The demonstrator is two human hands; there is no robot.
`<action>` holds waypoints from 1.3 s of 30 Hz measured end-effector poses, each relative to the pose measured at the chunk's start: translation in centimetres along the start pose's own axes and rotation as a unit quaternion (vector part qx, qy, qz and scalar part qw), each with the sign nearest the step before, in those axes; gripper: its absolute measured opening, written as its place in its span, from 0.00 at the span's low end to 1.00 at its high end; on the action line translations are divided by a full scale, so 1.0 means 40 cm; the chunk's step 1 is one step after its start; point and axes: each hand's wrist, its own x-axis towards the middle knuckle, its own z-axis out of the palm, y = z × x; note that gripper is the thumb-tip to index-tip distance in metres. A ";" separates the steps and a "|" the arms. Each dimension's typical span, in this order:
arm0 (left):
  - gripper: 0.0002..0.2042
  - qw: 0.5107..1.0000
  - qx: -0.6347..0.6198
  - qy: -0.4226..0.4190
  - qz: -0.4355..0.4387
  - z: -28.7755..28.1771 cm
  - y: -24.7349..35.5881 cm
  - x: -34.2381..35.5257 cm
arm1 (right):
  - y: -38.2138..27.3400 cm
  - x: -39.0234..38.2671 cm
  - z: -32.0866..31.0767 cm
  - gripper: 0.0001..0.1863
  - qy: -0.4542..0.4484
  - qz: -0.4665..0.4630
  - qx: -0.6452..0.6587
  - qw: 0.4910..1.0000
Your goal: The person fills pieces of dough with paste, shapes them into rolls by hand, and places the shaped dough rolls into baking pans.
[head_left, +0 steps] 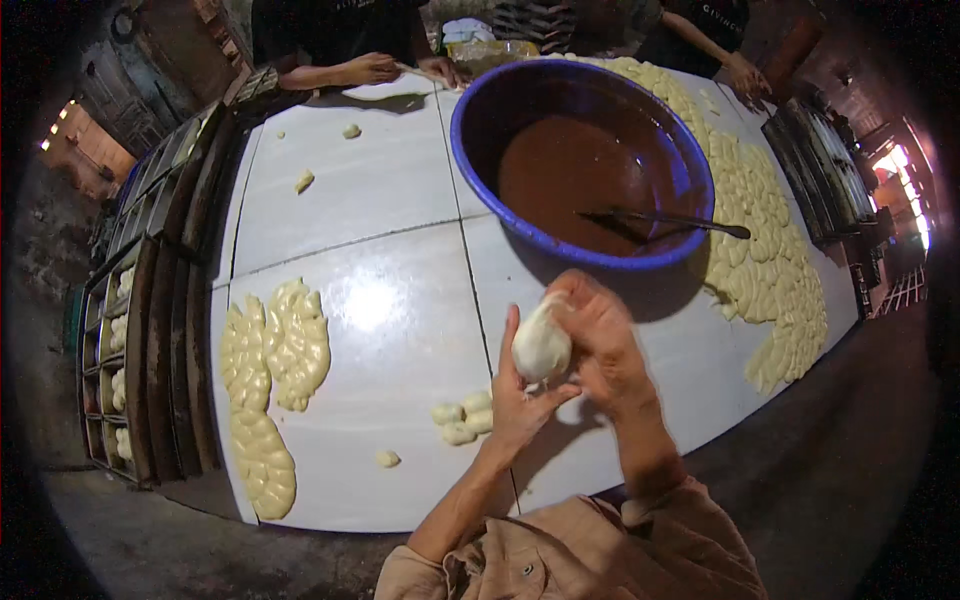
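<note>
A smooth, pale ball of dough [541, 352] is held up in front of me over the tiled tabletop [400, 290]. My left hand [517, 408] cups it from below and the left side, the thumb along its flank. From the right, my right hand [604, 345] has its fingers closed on the upper edge of the same dough. Just left of my left wrist, several small filled-looking dough lumps [460, 420] sit close together. A single small lump of dough [388, 459] lies nearer to me.
Beyond my hands stands a large blue basin [463, 178] of thick brown paste [560, 165] with a dark long-handled utensil [690, 222]. Flattened dough pieces [298, 345] line the left; many more [760, 220] cover the right. Stacked wooden trays [160, 360] flank the table. Two people [335, 30] work opposite.
</note>
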 end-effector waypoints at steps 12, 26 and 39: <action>0.19 0.971 0.139 -0.014 -0.192 -0.079 0.126 0.036 | -0.083 0.417 -0.364 0.13 -0.161 0.088 -0.781 0.597; 0.22 0.963 -0.187 0.003 -0.192 0.046 0.113 0.135 | -0.091 0.166 -0.101 0.09 -0.024 0.027 -0.139 0.990; 0.17 0.978 -0.090 0.141 -0.127 -0.069 0.117 0.072 | 0.141 -0.003 -0.066 0.24 0.000 -0.208 -0.542 0.814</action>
